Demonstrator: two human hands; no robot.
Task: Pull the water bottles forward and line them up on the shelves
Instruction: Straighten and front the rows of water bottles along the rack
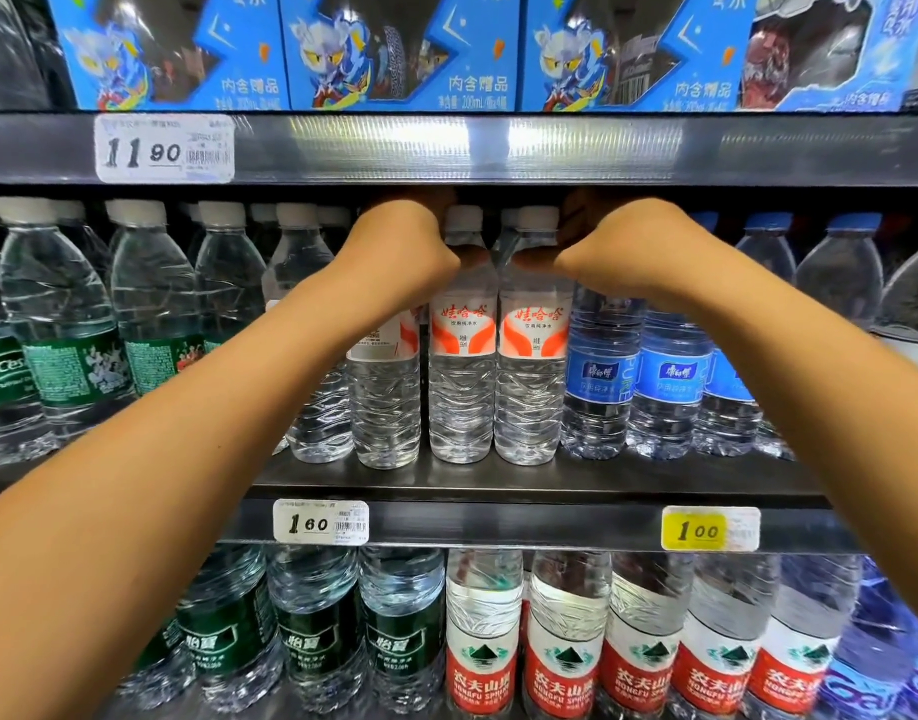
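Water bottles with orange-and-white labels are standing upright on the middle shelf (524,483), set back a little from its front edge. Two of them are showing their labels squarely to the head camera: the left orange-label bottle (463,356) and the right orange-label bottle (532,356), standing side by side and touching. A third orange-label bottle (385,387) is standing just to their left, its label turned partly away and its upper half hidden by the forearm.

Both arms are reaching in from below. The left hand (402,246) is pressing against the neck of the left orange-label bottle, and the right hand (620,246) is wrapping around the neck of the right orange-label bottle just under its white cap. The fingers of both hands are curling away behind the bottles, so whether they are fully closed around the necks is not something I can tell.

Green-label bottles (82,350) are filling the shelf to the left, and blue-label bottles (670,381) are standing just right of the orange ones. A white price tag (320,522) and a yellow price tag (710,530) are sitting on the shelf rail. Red-label bottles (566,667) are lining the shelf below, and blue cartons (404,49) are standing above.
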